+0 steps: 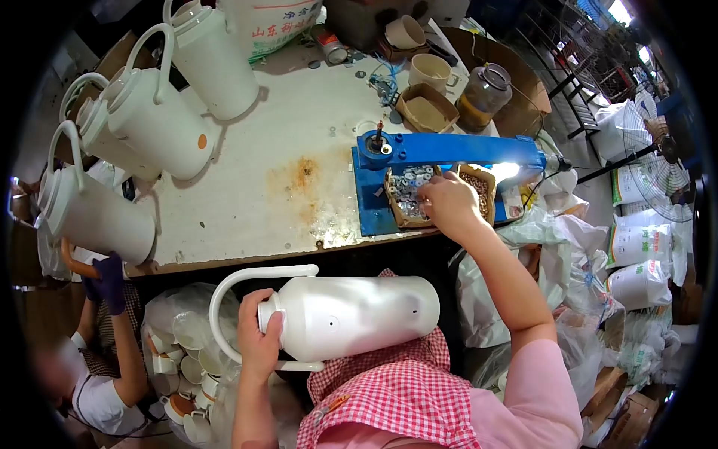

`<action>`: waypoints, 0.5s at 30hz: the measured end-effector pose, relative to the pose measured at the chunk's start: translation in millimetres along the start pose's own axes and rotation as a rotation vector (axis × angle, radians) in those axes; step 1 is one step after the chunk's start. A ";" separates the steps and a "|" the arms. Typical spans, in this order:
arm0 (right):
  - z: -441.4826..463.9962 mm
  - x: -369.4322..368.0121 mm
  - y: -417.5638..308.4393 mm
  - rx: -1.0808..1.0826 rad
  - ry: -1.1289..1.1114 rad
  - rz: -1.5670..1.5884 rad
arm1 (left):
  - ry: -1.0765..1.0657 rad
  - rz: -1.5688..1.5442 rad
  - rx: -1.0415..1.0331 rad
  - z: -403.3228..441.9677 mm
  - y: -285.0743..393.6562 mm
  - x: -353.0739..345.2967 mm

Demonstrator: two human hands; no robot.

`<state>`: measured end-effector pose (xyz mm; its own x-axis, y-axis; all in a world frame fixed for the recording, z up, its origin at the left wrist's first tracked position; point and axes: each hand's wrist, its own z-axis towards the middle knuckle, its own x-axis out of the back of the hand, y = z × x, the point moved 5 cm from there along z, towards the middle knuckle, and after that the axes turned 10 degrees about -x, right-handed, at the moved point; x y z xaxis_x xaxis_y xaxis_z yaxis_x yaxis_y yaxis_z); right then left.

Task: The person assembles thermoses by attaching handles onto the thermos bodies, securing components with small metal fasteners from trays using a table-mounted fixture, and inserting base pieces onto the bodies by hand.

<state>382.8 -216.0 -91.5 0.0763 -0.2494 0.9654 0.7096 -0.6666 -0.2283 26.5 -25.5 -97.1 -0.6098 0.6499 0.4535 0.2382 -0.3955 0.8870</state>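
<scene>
A white thermos jug point(366, 318) lies on its side across my lap, its looped handle point(217, 310) pointing left. My left hand point(260, 333) is closed around its neck. Two small dark holes show in the body. My right hand point(452, 202) is over a small cardboard box of silvery metal parts point(410, 183), fingers bent together at its near right side; what is between them, if anything, is hidden. Just right of that hand is a second box with small brownish metal pieces point(479, 183). Both boxes sit under the arm of a blue machine point(464, 148).
Several white jugs point(161, 112) stand on the worktable's point(247, 187) left side. At the back are a glass jar point(485, 97), a cream cup point(430, 71) and a can point(329, 45). A co-worker's gloved hand point(108, 284) is at the left edge. Bags of parts point(187, 367) lie below.
</scene>
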 end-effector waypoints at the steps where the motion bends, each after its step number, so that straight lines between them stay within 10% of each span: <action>1: 4.1 -11.2 0.5 0.033 -0.025 -0.063 | -0.003 0.006 0.000 -1.7 -0.4 -0.3; 15: -3.9 9.3 15.7 -0.149 -0.013 0.467 | 0.005 -0.045 -0.041 -4.9 -3.2 0.1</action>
<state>391.9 -231.6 -86.6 0.3718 -0.5374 0.7570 0.4900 -0.5790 -0.6517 22.1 -27.3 -100.3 -0.6226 0.6646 0.4131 0.1795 -0.3925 0.9021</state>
